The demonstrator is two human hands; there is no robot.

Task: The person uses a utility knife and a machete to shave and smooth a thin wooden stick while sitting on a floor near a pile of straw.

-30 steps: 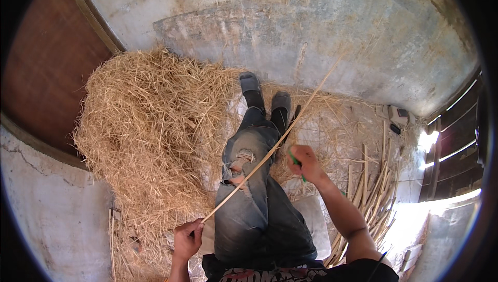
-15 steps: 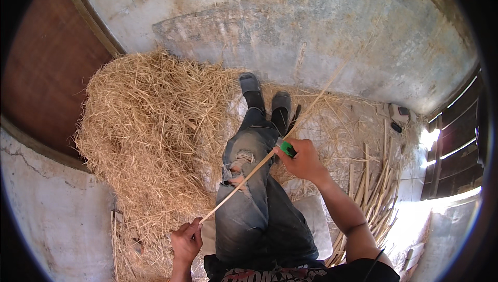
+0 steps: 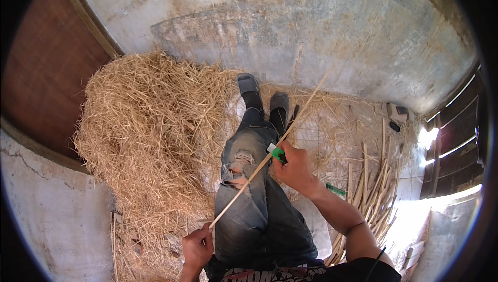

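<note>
A long, thin pale strip of wood or bamboo (image 3: 237, 195) slants across my thighs, from near lower left to far upper right. My left hand (image 3: 197, 244) is closed around its near end, beside my left thigh. Above my right thigh, my right hand (image 3: 296, 169) is closed on a green-handled cutter (image 3: 279, 154). The cutter's short, pale metal part lies against the strip, about midway along it. The strip's far end stands free beyond my feet, in front of the wall. My fingers hide most of the cutter's handle.
A big straw heap (image 3: 148, 136) lies to my left, by a brown panel (image 3: 41, 74). Several split wooden strips (image 3: 376, 191) are piled at right. Near them lies a green object (image 3: 335, 189). A stained wall (image 3: 259, 28) stands ahead; dark slats (image 3: 454, 147) stand at far right.
The strip has been drawn toward me, its far end now lower. My left hand has moved a little right and nearer; my right hand has shifted slightly left and nearer. The green floor object has come into sight.
</note>
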